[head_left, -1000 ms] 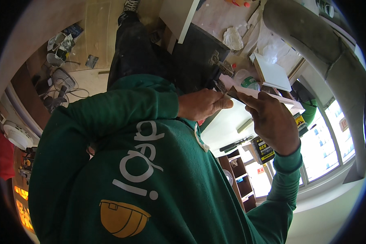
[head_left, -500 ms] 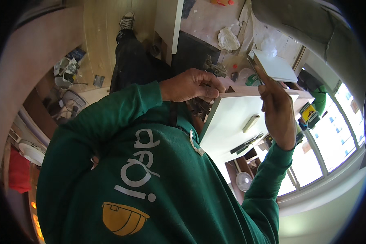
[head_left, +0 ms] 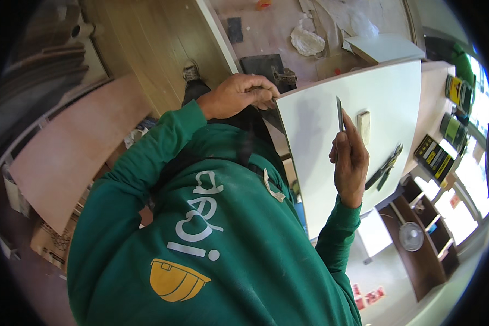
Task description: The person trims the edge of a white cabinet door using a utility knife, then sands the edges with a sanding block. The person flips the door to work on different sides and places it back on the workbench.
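Note:
A white panel (head_left: 320,163) with a thin brownish edge lies in front of me. My left hand (head_left: 238,96) is closed at its near left corner, fingertips pinched against the edge. Over the panel's face, my right hand (head_left: 349,160) grips a thin, flat metal tool (head_left: 340,115), its narrow end pointing away from me. Whether that tool is a file or a blade I cannot tell. On the panel beside the right hand lie a small pale oblong block (head_left: 363,128) and a pair of pliers (head_left: 384,169) with dark handles.
Black-and-yellow boxes (head_left: 433,157) stand right of the panel. A small white board (head_left: 383,48) and crumpled white plastic (head_left: 308,41) lie beyond it. A brown shelf unit (head_left: 413,255) and a round clear-headed object (head_left: 411,237) are at lower right, a pinkish sheet (head_left: 76,146) at left.
The view has turned, showing more of the panel's face. My right hand and its tool have come from the far edge to above the white surface. The left hand stays by the corner.

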`<act>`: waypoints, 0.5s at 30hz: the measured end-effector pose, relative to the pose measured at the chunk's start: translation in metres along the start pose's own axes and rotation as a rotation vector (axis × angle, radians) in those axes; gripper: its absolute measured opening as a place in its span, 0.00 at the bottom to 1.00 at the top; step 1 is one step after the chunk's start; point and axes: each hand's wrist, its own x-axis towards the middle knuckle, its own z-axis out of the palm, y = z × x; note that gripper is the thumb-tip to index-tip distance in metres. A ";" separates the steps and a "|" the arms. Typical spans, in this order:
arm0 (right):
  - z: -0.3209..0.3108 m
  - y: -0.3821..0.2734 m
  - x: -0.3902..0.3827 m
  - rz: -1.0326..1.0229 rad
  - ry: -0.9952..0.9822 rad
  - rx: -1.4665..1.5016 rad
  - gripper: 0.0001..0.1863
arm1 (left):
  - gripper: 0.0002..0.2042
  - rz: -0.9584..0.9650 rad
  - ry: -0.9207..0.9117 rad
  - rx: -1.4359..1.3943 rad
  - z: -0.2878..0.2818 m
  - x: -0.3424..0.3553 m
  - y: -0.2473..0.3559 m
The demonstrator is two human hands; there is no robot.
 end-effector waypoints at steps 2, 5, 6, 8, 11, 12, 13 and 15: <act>0.005 0.025 -0.019 0.071 0.101 0.281 0.25 | 0.14 0.020 0.002 0.174 -0.001 -0.008 0.006; 0.019 0.042 -0.036 0.139 0.198 0.650 0.27 | 0.12 0.074 0.131 0.230 0.021 -0.006 0.013; 0.025 0.046 -0.037 0.159 0.221 0.761 0.28 | 0.12 0.119 0.168 0.254 0.022 -0.004 0.009; 0.047 0.066 -0.037 0.190 0.282 0.952 0.29 | 0.09 0.264 0.113 0.371 0.008 0.007 0.001; 0.056 0.081 -0.038 0.254 0.329 1.064 0.29 | 0.09 0.099 0.007 0.334 -0.005 0.013 0.008; 0.056 0.081 -0.037 0.243 0.352 1.086 0.29 | 0.10 0.024 -0.007 0.240 -0.006 0.018 0.013; 0.056 0.080 -0.037 0.231 0.376 1.106 0.30 | 0.11 -0.052 -0.020 0.146 -0.005 0.022 0.017; 0.059 0.082 -0.039 0.227 0.391 1.100 0.30 | 0.14 -0.118 -0.067 0.065 -0.008 0.025 0.022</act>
